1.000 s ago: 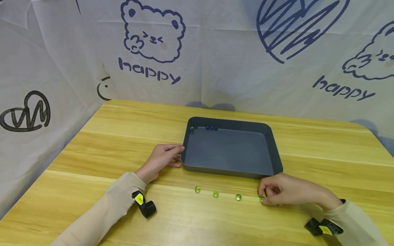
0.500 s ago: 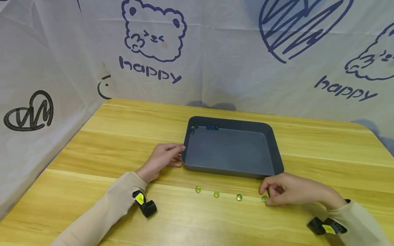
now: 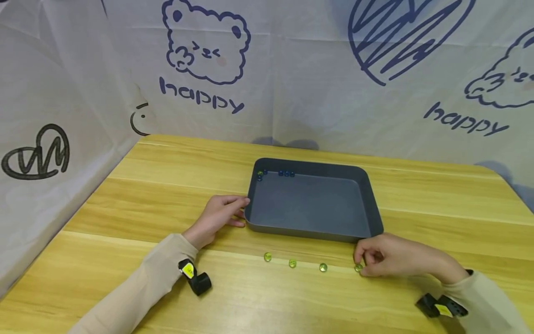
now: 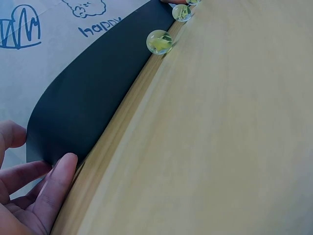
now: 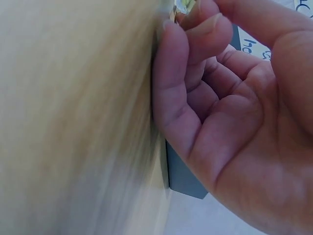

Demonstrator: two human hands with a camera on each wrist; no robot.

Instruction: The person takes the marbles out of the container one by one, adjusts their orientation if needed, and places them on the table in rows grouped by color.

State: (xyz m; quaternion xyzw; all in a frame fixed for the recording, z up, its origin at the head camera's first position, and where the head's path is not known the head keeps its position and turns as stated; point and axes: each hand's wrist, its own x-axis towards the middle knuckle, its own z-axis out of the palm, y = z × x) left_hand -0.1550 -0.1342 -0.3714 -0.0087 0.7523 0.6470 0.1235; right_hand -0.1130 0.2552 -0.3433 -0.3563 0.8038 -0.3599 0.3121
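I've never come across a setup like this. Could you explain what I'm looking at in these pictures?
There is no machine at work here: a person uses two bare hands, the left hand and the right hand. The wide picture comes from a camera on the person's head; the two close ones come from the left camera and right camera worn on the wrists.

On the wooden table stands a dark tray with blue marbles and one yellow-green marble inside. Nearer the person, four green marbles form a row.

The left hand touches the tray's left end. The right hand's fingers are curled, with the rightmost marble at their tips; how firmly it is held, I cannot tell.
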